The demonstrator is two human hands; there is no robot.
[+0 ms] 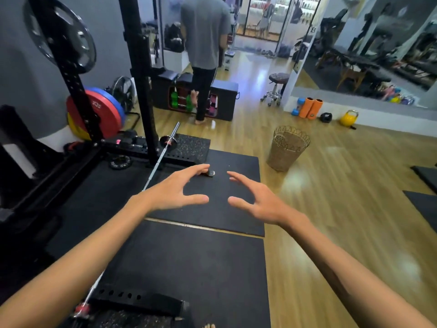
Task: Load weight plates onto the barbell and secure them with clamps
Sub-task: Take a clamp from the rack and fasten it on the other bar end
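We see both arms stretched forward over the black floor mat (212, 214); the left hand (175, 192) and the right hand (257, 200) face each other with fingers spread and loosely bent, holding nothing; just beyond the left fingertips lies a small dark clamp (209, 173) on the mat; to the left of the left hand the bare barbell (160, 159) runs along the floor, passing under the left forearm; farther left stand the black rack (139, 74) and the coloured weight plates (99, 112); beyond the right hand sits a wicker basket (287, 147) on the wooden floor; far ahead a person (204, 43) in a grey shirt stands.
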